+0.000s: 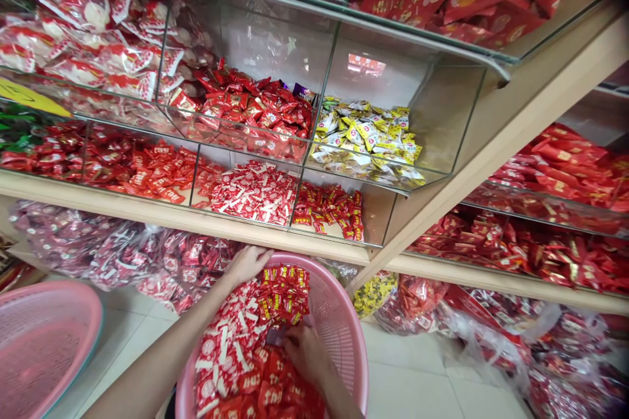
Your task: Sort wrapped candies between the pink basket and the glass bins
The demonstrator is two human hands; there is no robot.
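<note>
My left hand (pixel 248 263) grips the far rim of a pink plastic basket (pixel 339 321), fingers curled over the edge. The basket is heaped with red and white wrapped candies (pixel 230 347) and a stack of red and yellow ones (pixel 285 291). My right hand (pixel 305 353) is down among the candies in the basket, fingers closed around a small dark item I cannot make out. Just above the basket runs a wooden shelf edge with glass bins holding red candies (pixel 329 209) and red and white candies (pixel 253 191).
Upper glass bins hold red packets (pixel 255 108) and yellow wrapped sweets (pixel 371 137). A second pink basket (pixel 44 334) sits lower left on the tiled floor. Clear bags of red sweets (pixel 147 258) lie under the shelf. More red packets fill the shelves at right (pixel 555 170).
</note>
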